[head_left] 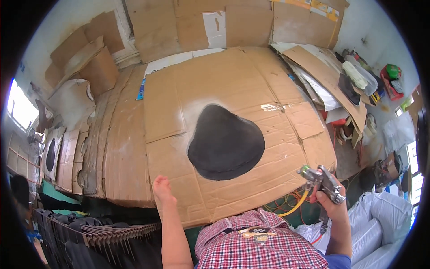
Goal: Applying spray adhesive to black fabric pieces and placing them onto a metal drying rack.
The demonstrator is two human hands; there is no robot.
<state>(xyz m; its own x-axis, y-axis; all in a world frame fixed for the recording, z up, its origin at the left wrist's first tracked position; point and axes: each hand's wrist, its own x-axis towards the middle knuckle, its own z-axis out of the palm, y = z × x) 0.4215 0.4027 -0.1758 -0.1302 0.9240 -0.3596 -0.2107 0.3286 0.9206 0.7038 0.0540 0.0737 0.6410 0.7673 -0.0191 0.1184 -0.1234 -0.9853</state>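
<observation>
My right hand [329,204] is wrapped round the handle of a metal spray gun [329,186], whose green-ringed nozzle end points left over the near right edge of the cardboard. A yellow hose [298,206] hangs from the gun. On the cardboard-covered table [170,107] lies a flat black piece [226,145] shaped like a rounded triangle, with a pale powdery haze on the cardboard around it. My left hand [164,190] is at the table's near edge, left of the black piece and apart from it. It holds nothing, its fingers partly foreshortened.
Loose cardboard sheets [322,74] and plastic bags pile up at the right. Several white sacks [376,219] lie below my right arm, near coloured hoses. A rack of hanging black pieces [98,233] stands at the lower left. Cardboard panels [246,22] line the far wall.
</observation>
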